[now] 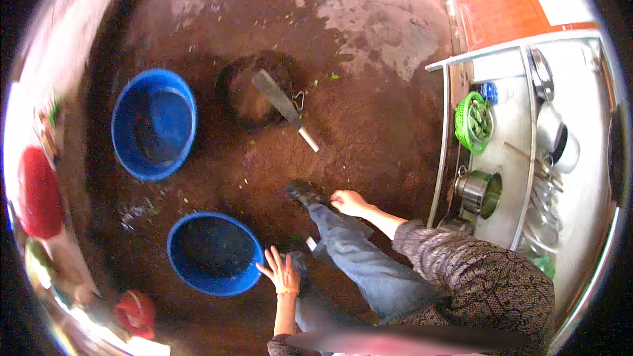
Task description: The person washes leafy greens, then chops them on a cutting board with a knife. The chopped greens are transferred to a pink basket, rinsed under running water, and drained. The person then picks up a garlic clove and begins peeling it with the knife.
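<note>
My left hand [282, 273] is open, fingers spread, beside the right rim of the nearer blue basin [178, 278]. Its fingertips reach the rim or come very close; I cannot tell whether they touch. Dark water seems to fill this basin. My right hand [350, 203] hangs above my leg with its fingers curled in, and nothing shows in it. Farther off, a wide-bladed knife [275, 95] with a pale handle lies across a round dark patch or block on the wet floor. A small metal-framed tool [299, 100] lies against the blade.
A second, larger blue basin [155, 170] stands at the far left. On the right, a metal-framed shelf [443, 158] holds a green basket [467, 133] of vegetables, a steel pot [472, 187] and several utensils. Red containers [41, 191] line the left wall.
</note>
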Available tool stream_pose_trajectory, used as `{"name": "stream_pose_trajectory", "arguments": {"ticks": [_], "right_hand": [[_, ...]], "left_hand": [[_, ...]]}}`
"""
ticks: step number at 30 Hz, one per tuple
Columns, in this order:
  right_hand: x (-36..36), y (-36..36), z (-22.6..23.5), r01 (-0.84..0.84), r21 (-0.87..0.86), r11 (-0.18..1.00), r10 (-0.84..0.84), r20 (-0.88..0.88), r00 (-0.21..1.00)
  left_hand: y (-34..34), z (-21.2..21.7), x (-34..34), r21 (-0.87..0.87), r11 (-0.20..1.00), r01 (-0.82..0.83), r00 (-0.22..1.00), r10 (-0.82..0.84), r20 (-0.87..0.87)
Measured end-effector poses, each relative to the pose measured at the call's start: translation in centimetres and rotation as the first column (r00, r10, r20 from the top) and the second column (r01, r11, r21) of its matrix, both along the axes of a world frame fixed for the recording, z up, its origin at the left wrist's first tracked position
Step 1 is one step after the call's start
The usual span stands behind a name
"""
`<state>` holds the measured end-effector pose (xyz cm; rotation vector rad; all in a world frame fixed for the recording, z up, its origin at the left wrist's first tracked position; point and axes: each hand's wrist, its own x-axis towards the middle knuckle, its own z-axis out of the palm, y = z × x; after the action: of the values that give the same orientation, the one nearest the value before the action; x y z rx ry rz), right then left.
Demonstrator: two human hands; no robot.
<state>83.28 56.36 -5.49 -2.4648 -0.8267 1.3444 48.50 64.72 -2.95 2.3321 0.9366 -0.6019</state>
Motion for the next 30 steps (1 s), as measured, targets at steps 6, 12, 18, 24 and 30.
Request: {"name": "stream_pose_trajectory", "arguments": {"ticks": [6,12,18,24,30], "right_hand": [[9.4,-13.7,8.7,0.138,-0.130,0.982,-0.116,0.163,0.980],[16.8,-18.3,13.3,0.361,-0.140,0.922,-0.342,0.142,0.929],[25.7,-14.6,16.6,0.516,-0.039,0.855,-0.500,0.196,0.843],[34.9,-5.4,20.0,0.398,-0.080,0.914,-0.388,0.121,0.914],[48.3,3.7,23.1,0.539,0.088,0.838,-0.545,0.082,0.834]], "left_hand": [[4.7,12.2,-5.5,-0.006,0.998,0.066,0.930,-0.064,-0.362],[7.9,21.0,-4.5,0.199,0.888,0.414,0.884,-0.341,-0.320],[12.1,22.3,10.1,0.076,0.955,0.287,0.854,-0.219,-0.473],[16.7,24.6,23.3,-0.073,0.970,0.231,0.876,-0.241,-0.419],[27.4,22.1,39.5,-0.257,0.938,0.233,0.755,-0.341,-0.559]]}}
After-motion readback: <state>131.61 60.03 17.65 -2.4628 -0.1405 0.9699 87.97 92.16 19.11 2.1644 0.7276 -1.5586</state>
